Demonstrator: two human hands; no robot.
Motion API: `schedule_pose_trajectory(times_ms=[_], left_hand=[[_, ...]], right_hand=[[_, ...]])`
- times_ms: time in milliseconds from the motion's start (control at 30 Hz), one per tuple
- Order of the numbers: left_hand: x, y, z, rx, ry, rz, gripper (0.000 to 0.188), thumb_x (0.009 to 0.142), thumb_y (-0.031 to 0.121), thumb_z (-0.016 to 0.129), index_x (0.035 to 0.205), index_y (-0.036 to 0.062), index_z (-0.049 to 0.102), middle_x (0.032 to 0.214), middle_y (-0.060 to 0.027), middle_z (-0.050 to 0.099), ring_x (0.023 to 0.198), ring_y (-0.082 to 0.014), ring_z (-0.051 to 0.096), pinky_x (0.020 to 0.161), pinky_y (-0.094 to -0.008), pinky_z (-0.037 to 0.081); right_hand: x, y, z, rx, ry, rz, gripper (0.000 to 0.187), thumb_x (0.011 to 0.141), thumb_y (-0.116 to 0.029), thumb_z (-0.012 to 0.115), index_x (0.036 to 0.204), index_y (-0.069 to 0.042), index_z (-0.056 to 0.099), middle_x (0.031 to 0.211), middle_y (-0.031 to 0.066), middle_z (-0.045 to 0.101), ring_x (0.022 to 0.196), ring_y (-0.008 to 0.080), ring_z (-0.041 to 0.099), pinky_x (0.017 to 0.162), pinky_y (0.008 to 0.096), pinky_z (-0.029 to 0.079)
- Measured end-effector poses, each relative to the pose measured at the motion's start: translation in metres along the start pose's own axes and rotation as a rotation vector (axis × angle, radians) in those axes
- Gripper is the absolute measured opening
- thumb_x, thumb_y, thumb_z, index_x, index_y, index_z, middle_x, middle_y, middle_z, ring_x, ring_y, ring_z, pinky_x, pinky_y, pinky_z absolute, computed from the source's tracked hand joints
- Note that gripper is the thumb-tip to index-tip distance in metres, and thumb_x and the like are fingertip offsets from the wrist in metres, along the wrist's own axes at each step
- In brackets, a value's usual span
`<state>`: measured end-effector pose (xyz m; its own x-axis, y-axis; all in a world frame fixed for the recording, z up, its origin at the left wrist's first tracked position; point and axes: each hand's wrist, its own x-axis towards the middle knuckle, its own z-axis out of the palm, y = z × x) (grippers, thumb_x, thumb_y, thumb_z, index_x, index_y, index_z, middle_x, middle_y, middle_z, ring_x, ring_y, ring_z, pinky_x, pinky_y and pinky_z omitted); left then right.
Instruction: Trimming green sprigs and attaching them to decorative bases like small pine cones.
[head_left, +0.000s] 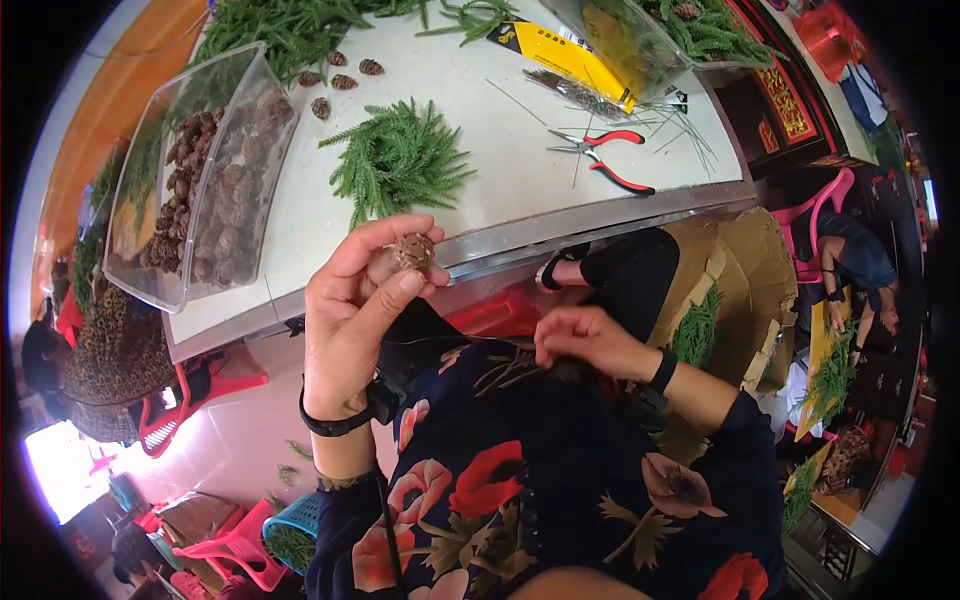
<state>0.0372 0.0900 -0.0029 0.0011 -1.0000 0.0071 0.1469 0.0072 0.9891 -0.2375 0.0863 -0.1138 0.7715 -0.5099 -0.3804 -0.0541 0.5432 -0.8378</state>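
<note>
Pine cone point(413, 253), small, brown and bumpy, sits up in the left hand point(345, 315), near the front edge of the worktop point(510, 185). The thumb and fingers of that hand grip it from both sides. The right hand point(595, 342) is lower down, with its fingers bent in — I cannot tell if it holds anything.

Behind the cone, a round, flat bunch of green twigs point(400, 160) lies on the smooth, pale worktop. Its leaves are thin and spiky, a bit like a brush. Four loose cones point(343, 81) with rough scales lie past it. On the left is a clear, hard plastic box point(145, 280) with lots of brown cones point(185, 200) inside.

Over on the right are pliers point(588, 148) with shiny metal jaws and red and black handles, spread apart. Thin, straight wires point(517, 104) lie near them — some are crossed. A flat yellow and black packet point(560, 55) is just behind. More fluffy green sprigs point(275, 40) fill the far left corner.
</note>
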Motion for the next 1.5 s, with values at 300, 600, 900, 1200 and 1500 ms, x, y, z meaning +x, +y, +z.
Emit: schedule_pose_trajectory(times_ms=[300, 600, 900, 1200, 1500], left_hand=[[-0.001, -0.018, 0.008, -0.219, 0.010, -0.037, 0.037, 0.094, 0.020, 0.056, 0.124, -0.0008, 0.048, 0.104, -0.0139, 0.061, 0.077, -0.0148, 0.056, 0.071, -0.0243, 0.044], [-0.002, -0.018, 0.000, -0.427, -0.031, -0.090, 0.030, 0.098, 0.016, 0.049, 0.124, 0.0005, 0.045, 0.108, -0.0160, 0.060, 0.080, -0.0146, 0.056, 0.070, -0.0239, 0.044], [0.001, -0.031, -0.005, -0.601, -0.100, -0.102, 0.032, 0.098, 0.016, 0.049, 0.124, 0.0001, 0.043, 0.107, -0.0162, 0.058, 0.076, -0.0164, 0.052, 0.068, -0.0252, 0.043], [-0.002, -0.027, -0.003, -0.570, -0.040, -0.102, 0.033, 0.095, 0.014, 0.054, 0.124, 0.0006, 0.045, 0.107, -0.0114, 0.058, 0.081, -0.0157, 0.055, 0.072, -0.0248, 0.045], [-0.008, -0.021, -0.014, -0.204, 0.086, -0.052, 0.035, 0.087, 0.002, 0.065, 0.119, 0.0000, 0.050, 0.104, -0.0046, 0.057, 0.074, -0.0097, 0.058, 0.068, -0.0216, 0.046]], right_hand=[[0.036, -0.104, 0.037, -0.784, 0.405, -0.776, 0.012, 0.088, 0.002, 0.061, 0.099, -0.001, 0.061, 0.072, 0.0049, 0.060, 0.061, 0.0117, 0.056, 0.056, 0.0274, 0.045], [0.062, -0.113, 0.055, -1.005, 0.475, -1.078, 0.016, 0.083, 0.003, 0.065, 0.096, -0.003, 0.061, 0.068, 0.0100, 0.057, 0.055, 0.0255, 0.054, 0.051, 0.0328, 0.042], [0.070, -0.105, 0.062, -0.992, 0.522, -1.112, 0.016, 0.084, 0.003, 0.063, 0.099, -0.002, 0.060, 0.072, 0.0100, 0.061, 0.058, 0.0240, 0.060, 0.051, 0.0316, 0.045], [0.073, -0.103, 0.067, -1.070, 0.554, -1.137, 0.017, 0.083, 0.001, 0.065, 0.099, -0.002, 0.060, 0.077, 0.0112, 0.065, 0.062, 0.0252, 0.063, 0.053, 0.0320, 0.049], [0.074, -0.098, 0.068, -1.090, 0.526, -1.133, 0.018, 0.081, 0.003, 0.066, 0.098, -0.002, 0.060, 0.077, 0.0116, 0.065, 0.062, 0.0260, 0.064, 0.053, 0.0325, 0.049]])
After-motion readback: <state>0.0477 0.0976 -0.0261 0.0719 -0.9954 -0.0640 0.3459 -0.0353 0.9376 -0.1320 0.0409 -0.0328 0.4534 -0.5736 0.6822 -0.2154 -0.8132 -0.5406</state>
